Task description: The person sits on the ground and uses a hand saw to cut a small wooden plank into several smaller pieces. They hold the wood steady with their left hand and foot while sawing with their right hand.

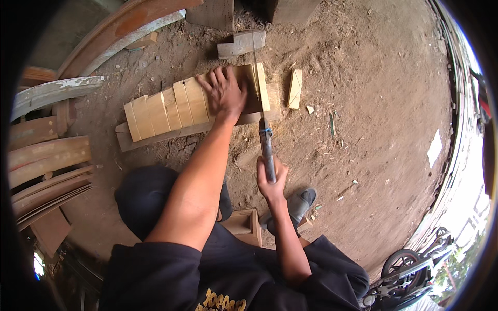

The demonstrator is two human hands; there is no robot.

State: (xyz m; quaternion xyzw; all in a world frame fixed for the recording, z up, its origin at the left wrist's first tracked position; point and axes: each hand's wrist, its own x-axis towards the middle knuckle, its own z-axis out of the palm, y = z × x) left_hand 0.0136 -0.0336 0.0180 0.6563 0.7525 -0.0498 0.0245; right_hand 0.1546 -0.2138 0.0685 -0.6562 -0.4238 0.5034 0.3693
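Observation:
My left hand (224, 93) lies with spread fingers on a row of pale wooden pieces (145, 116) and a darker board beside them. These rest on a worn plank (155, 139) on the dirt ground. My right hand (272, 176) grips the handle of a handsaw (266, 137). Its thin blade runs up over a narrow pale strip of wood (262, 85) at the right end of the pieces, just right of my left hand. A small pale offcut (294, 88) lies to the right, among sawdust and chips. A grey worn block (241, 44) lies beyond the blade.
Curved timbers (62, 83) and stacked boards (49, 160) fill the left side. Wooden blocks (210, 15) stand at the top. A wooden box (241, 228) sits between my legs, by my shoe (300, 205). A motorcycle (404, 272) is parked at the lower right.

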